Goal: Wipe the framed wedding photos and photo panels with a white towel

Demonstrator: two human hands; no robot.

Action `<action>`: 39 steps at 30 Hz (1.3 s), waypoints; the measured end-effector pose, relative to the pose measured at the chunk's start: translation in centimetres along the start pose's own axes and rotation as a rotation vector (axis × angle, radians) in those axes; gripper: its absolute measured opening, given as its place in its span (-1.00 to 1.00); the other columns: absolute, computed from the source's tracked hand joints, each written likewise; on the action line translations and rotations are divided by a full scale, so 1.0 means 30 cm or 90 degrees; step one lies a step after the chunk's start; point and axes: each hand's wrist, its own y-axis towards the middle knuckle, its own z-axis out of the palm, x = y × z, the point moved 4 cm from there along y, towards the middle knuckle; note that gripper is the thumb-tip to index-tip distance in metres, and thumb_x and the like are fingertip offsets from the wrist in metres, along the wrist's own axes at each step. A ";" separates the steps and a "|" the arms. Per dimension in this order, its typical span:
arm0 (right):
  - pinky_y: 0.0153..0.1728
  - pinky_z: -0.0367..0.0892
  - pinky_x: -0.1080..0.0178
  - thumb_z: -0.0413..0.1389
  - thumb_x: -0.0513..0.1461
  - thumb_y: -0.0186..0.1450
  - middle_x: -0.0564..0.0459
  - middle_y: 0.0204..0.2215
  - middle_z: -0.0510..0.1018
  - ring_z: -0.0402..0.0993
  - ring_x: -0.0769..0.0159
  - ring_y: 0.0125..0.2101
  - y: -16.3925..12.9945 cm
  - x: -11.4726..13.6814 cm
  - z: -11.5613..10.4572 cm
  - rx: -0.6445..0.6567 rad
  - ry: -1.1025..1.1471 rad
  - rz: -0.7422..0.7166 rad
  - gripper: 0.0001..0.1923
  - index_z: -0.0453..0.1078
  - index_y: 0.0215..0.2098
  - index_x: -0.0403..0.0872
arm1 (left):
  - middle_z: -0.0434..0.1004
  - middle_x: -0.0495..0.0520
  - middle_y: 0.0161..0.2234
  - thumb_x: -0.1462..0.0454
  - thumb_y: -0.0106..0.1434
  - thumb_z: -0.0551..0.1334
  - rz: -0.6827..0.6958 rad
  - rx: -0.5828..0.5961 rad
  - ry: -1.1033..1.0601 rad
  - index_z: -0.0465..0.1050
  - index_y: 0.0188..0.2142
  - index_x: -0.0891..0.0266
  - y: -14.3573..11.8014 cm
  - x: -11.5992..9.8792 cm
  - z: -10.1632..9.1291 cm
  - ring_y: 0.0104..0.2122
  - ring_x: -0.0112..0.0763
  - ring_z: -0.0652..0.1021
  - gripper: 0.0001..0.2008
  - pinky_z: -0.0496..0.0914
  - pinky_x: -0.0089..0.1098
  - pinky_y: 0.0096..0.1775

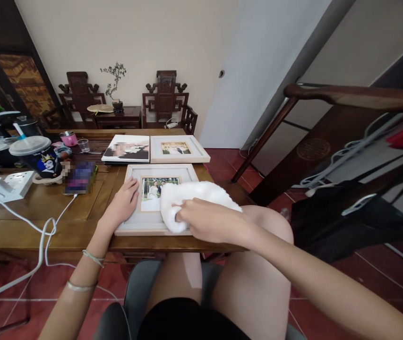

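Nearest: person seated on a grey chair [141, 283], two knees at the table's near edge. Left forearm comes up from below, two bands on it: a pale bracelet [93, 257] and a metal bangle [81, 286]. Right forearm reaches in from the lower right, crossing above one thigh.

Wooden table [77, 231]: near picture frame [126, 229] lies flat at the near edge, toward the right end. Left hand [125, 198] is on its left rim, fingers close together and nearly straight, pointing to the far edge. Right hand [208, 219] holds a white fluffy cloth [204, 191], fingers bent into it. Cloth and hand hide much of the frame's right half and part of the photo [150, 191].

Left of the frame, along the table: one white power strip [12, 186]; one phone [80, 178], blurred, a thin white cord [64, 210] running from it; one lidded cup [38, 156] with a straw. Beyond these, one pink mug [68, 138], one clear cup [83, 145]. Dark pots at far left overlap; count uncertain.

Near the far right corner: far picture frame [180, 148], with one photo panel [126, 147] on its left. Frames: two.

Right of table: wooden rack [312, 146] with hangers, count unclear. By the wall: two carved chairs, a small stand [125, 116] between, one potted plant [116, 85] on it.
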 end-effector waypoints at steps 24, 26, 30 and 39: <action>0.08 0.13 -0.07 -0.03 -0.53 0.10 -0.28 0.24 0.20 0.14 -0.15 0.18 0.196 -0.141 0.082 -0.146 -0.054 0.046 -0.57 0.49 -0.12 -0.24 | 0.32 0.27 0.18 0.32 0.29 -0.06 0.014 -0.026 -0.025 0.33 0.11 0.38 0.007 0.009 -0.009 0.24 -0.11 0.23 -0.55 0.14 -0.01 0.24; -0.04 0.24 0.07 -0.04 -0.52 0.11 -0.31 0.11 0.37 0.33 -0.05 0.05 0.112 -0.070 0.060 -0.090 -0.023 0.007 -0.61 0.50 -0.21 -0.22 | 0.34 0.25 0.17 0.32 0.29 -0.06 0.017 -0.029 -0.020 0.33 0.12 0.37 0.007 0.009 -0.008 0.24 -0.13 0.24 -0.55 0.14 -0.02 0.24; -0.29 0.29 0.24 -0.07 -0.51 0.08 -0.14 -0.35 0.60 0.52 0.12 -0.27 -0.003 0.028 -0.004 0.006 0.066 -0.056 -0.65 0.49 -0.36 -0.14 | 0.34 0.26 0.16 0.32 0.29 -0.06 0.014 -0.034 -0.014 0.33 0.11 0.36 0.007 0.007 -0.008 0.24 -0.13 0.24 -0.55 0.15 -0.03 0.24; 0.12 0.17 0.01 -0.06 -0.54 0.08 -0.24 0.27 0.15 0.06 -0.01 0.25 0.217 -0.074 0.066 -0.208 0.062 -0.022 -0.52 0.46 -0.10 -0.21 | 0.32 0.32 0.17 0.34 0.28 -0.07 0.009 -0.026 -0.017 0.34 0.10 0.44 0.007 0.009 -0.007 0.24 -0.12 0.23 -0.55 0.14 -0.07 0.24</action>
